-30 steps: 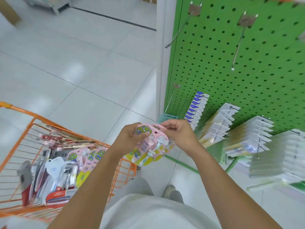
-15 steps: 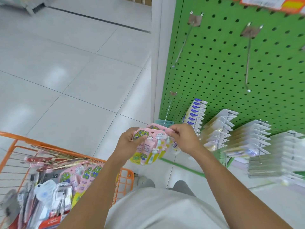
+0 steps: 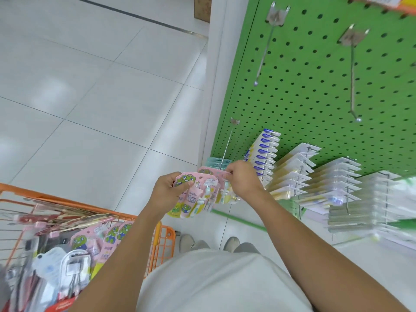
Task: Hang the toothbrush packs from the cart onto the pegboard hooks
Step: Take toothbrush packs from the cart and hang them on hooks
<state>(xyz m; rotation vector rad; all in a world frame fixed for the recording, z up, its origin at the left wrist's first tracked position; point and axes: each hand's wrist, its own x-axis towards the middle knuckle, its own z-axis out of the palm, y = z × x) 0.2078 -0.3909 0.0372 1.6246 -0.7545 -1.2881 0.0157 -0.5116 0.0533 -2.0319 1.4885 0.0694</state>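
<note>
Both hands hold a small fan of pink children's toothbrush packs (image 3: 203,192) with green cartoon frogs. My left hand (image 3: 167,192) grips the left side of the bundle. My right hand (image 3: 244,180) pinches the top edge of the rightmost pack. The bundle sits just below the tip of a long bare hook (image 3: 227,146) at the lower left of the green pegboard (image 3: 315,82). More pink packs (image 3: 108,237) lie in the orange cart (image 3: 166,239) at the lower left.
Two bare hooks (image 3: 263,52) (image 3: 353,86) stick out higher on the pegboard. Rows of hung packs, blue-white (image 3: 265,154) and white-yellow (image 3: 297,172), fill the hooks to the right. The cart also holds other packaged goods. My feet (image 3: 209,243) stand on the white tiled floor.
The view has tilted up and shifted, so the cart sits lower and further left. Both hands have carried the pink packs up towards the tip of the lower-left hook.
</note>
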